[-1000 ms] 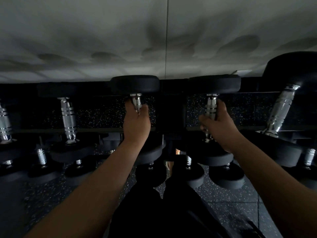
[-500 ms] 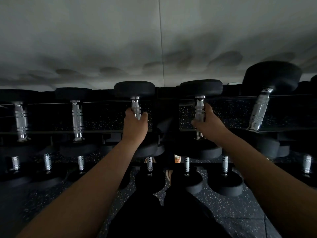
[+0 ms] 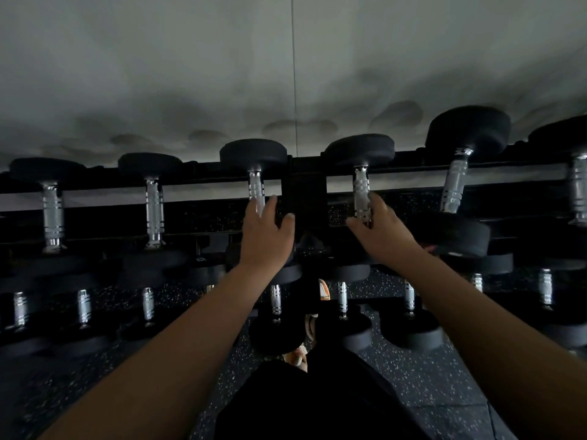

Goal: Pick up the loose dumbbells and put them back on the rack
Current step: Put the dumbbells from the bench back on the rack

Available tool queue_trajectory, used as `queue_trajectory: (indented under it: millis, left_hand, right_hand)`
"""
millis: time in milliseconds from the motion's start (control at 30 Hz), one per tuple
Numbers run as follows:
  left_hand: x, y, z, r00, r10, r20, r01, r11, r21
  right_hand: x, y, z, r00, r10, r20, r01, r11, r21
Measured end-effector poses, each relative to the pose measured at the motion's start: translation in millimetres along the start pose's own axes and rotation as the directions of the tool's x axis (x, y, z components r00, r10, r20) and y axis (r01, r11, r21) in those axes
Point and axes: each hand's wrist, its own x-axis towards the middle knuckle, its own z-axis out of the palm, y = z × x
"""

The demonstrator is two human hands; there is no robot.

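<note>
Black rubber and deep shadow swallow much of what we see: the near heads of the top-row dumbbells sink into the dark, and our forearms cover part of the lower tier. We use the rack's central upright post [image 3: 304,198] as our landmark. Just left of it, our left hand [image 3: 266,235] reaches up with fingers straight and loosely spread, the fingertips lying over the chrome handle of the left dumbbell [image 3: 256,173], not wrapped around it. Just right of the post, our right hand [image 3: 378,231] is likewise extended, fingers relaxed, the tips touching the handle of the right dumbbell [image 3: 360,168]. Both dumbbells sit on the rack's top row. Farther right of the post a larger dumbbell [image 3: 457,182] leans tilted. Below the post lies speckled floor [image 3: 409,379].
</note>
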Motion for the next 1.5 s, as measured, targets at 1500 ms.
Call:
queue_trajectory:
  millis: [1500]
  left_hand:
    - [-19, 100, 152, 0.910, 0.315, 0.270, -0.406, 0.541, 0.737]
  right_hand:
    - [-18, 166, -159, 0.829, -0.509, 0.230, 0.529, 0.582, -0.618]
